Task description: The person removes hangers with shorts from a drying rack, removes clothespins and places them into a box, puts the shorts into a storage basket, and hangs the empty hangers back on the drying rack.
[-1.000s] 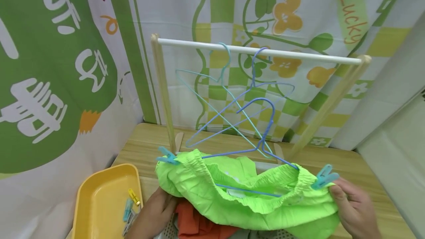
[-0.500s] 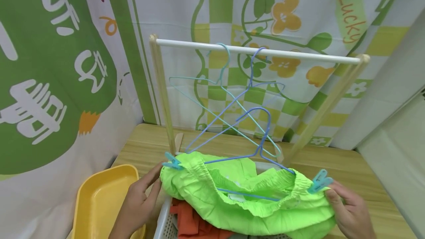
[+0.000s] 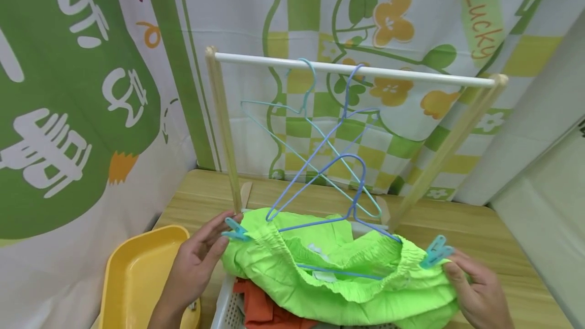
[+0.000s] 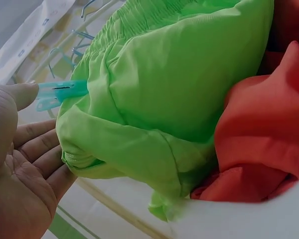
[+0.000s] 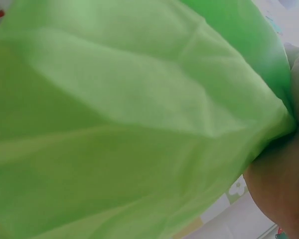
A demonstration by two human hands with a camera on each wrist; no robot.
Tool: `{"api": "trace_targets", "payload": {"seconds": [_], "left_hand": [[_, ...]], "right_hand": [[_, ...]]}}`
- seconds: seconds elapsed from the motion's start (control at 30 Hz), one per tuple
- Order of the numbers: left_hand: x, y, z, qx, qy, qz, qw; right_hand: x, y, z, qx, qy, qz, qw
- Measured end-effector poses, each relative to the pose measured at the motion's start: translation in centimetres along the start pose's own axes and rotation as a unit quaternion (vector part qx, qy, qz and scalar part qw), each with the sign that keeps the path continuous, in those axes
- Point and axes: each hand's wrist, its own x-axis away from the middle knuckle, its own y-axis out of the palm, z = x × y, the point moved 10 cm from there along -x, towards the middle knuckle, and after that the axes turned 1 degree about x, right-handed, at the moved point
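At the frame's lower centre, pinches a bright-green, elastic-waisted cloth garment (image 3: 375, 309) in the right hand (image 3: 482, 293) and touches it with the straight-fingered left hand (image 3: 194, 263), apparently levelling it along the violet-blue wire hanger (image 3: 353, 209).

Holds left hand (image 3: 189, 263) at near left with fingers (image 4: 37, 144) straight and thumb (image 4: 25, 94) spread apart; pinches with right hand (image 3: 482, 288) at near right, between thumb and fingers.

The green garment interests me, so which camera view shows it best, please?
The head view, because it shows the green garment from side to side, with its waistband and a teal clip at each end. The left wrist view shows one end up close; the right wrist view, only close, blurred folds.
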Motion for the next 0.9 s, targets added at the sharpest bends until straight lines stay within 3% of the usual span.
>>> {"api": "trace_targets", "payload": {"seconds": [0.3,0.5,0.67,0.9], "left_hand": [[-0.23,0.00,0.05,0.019,0.010,0.006,0.9998],[-0.27,0.17,0.18,0.050,0.002,0.000,0.9987],[-0.28,0.01,0.10,0.077,-0.010,0.013,0.9969],[-0.35,0.01,0.25,0.066,-0.010,0.020,0.9976]], "right_hand": [[0.17,0.17,-0.19,-0.012,-0.011,0.002,0.9999],[0.51,0.19,-0.03,-0.045,-0.029,0.011,0.9985],[0.62,0.22,-0.07,-0.033,-0.028,-0.005,0.9990],[0.66,0.28,-0.17,-0.025,-0.022,-0.010,0.9994]]}}
